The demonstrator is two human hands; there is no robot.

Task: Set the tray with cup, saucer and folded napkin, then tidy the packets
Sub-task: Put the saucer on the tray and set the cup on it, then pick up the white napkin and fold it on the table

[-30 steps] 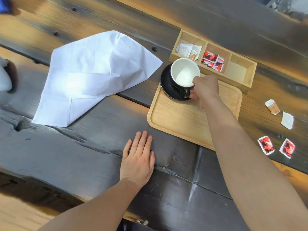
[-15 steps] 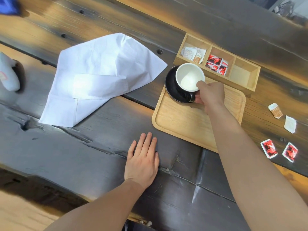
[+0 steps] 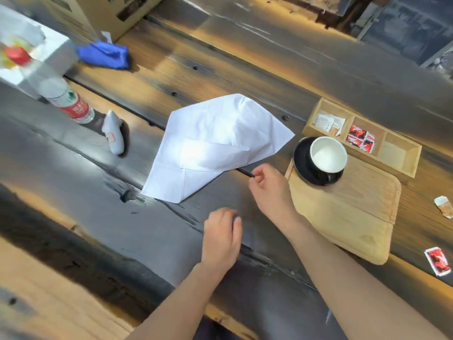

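Where the two bare forearms enter from the bottom of the frame, the left hand (image 3: 221,235) sits lowest, just below centre, fingers loosely curled over the dark wooden table (image 3: 103,197) and holding nothing. Slightly above and to its right, the right hand (image 3: 268,186) hovers with thumb and forefinger nearly pinched, empty, close to the lower right edge of the white napkin (image 3: 215,146) but not touching it. That napkin lies loosely spread and part-folded at mid-frame, off the tray. To the right, the light wooden tray (image 3: 348,217) rests on the table, with the black saucer (image 3: 302,159) on its upper left corner, overhanging the rim slightly, and the white-lined black cup (image 3: 328,157) standing upright on the saucer. At the right edge lie a loose red packet (image 3: 438,261) and, higher, a brown-and-white packet (image 3: 444,206). Beyond the tray a three-compartment wooden box (image 3: 402,153) holds pale packets in its left cell, red ones in the middle. Toward the upper left stand a plastic bottle (image 3: 67,101), a blue cloth (image 3: 105,55) and a cardboard box (image 3: 107,11).
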